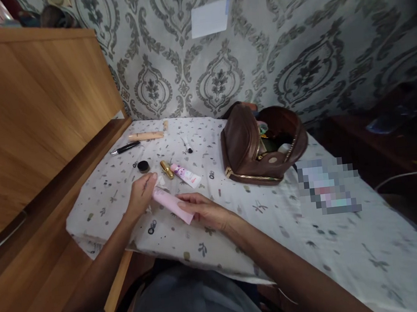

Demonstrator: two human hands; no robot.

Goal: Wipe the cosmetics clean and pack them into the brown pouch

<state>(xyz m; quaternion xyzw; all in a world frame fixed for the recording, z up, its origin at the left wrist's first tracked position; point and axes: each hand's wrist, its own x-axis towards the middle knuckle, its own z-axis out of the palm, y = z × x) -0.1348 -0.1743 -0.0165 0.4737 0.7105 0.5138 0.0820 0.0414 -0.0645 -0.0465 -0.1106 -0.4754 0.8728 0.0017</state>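
Two-handed at the pink tube [171, 204] over the near left of the table [240, 197], pinching its near end with the right hand [210, 211], presumably for steadiness, and curling the left hand [141, 194] by its far end with unclear hold.

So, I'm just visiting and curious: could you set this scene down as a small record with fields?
Right hand: grips the lower end of a pink tube
Left hand: at the tube's other end, beside something white; exact grip unclear
Just beyond the hands: small black pot, gold cylinder, printed tube
Farther back, left: black pen-like item, pale long item
Right of these: brown bag, unzipped, things inside
Surface: patterned white cloth
Wall: patterned, with white sheet
Hidden: one pixelated patch right of the bag
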